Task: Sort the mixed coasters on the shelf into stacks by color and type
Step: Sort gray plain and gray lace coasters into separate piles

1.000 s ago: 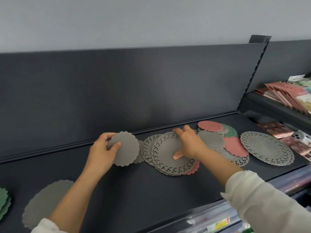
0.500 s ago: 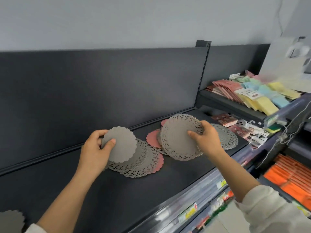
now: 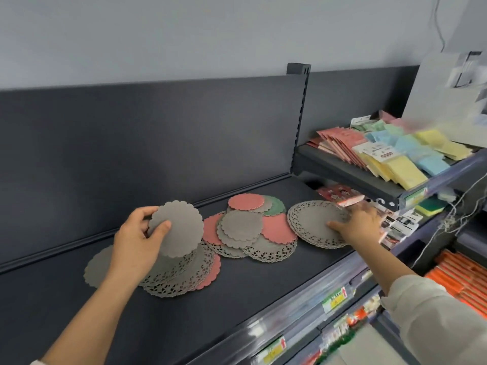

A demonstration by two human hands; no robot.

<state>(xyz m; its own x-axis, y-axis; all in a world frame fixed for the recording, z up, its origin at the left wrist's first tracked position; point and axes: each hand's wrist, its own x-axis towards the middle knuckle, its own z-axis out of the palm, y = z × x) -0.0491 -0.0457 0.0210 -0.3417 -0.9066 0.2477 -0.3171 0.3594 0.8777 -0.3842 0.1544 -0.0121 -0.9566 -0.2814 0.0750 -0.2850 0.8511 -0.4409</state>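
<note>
"Your right sleeve (image 3: 432,314) is off-white, loose and softly creased."
"Its cuff leaves your forearm and right hand (image 3: 361,222) bare."
"Your left hand (image 3: 137,238) is bare too."
"Only a pale sliver of left sleeve (image 3: 35,363) shows."

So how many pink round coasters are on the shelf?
4. One pink scalloped coaster lies at the back; one left and one right of the plain grey coaster pile; one pokes from under the left lacy grey stack. Others may be hidden.
</note>
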